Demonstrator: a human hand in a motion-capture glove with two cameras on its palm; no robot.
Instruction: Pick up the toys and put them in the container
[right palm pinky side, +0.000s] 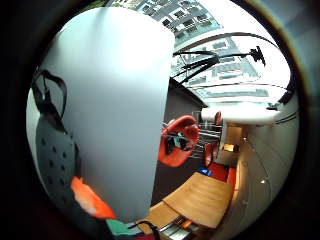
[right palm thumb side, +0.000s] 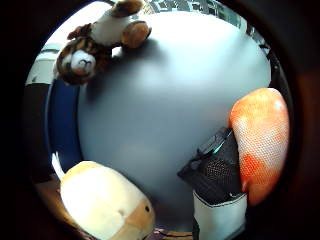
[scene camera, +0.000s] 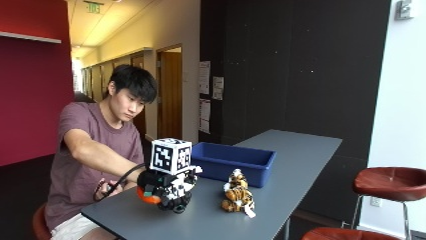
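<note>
In the outside view my gloved right hand (scene camera: 166, 192) hangs low over the near end of the grey table (scene camera: 313, 150), palm down, holding nothing that I can see. A striped tiger plush (scene camera: 237, 196) stands on the table just beside it, toward the blue container (scene camera: 234, 161). The thumb side palm view shows the same tiger (right palm thumb side: 92, 42) lying farther off on the table. A cream and tan plush (right palm thumb side: 107, 202) lies close under the palm, untouched. A blue strip of the container (right palm thumb side: 62, 125) shows near the tiger. The cream plush is hidden by the hand in the outside view.
The blue container is open-topped and stands mid-table behind the tiger. Red stools (scene camera: 389, 181) stand off the table's far side. The table edge runs close to the hand on the person's side. Bare grey tabletop (right palm pinky side: 115, 100) fills the little finger side view.
</note>
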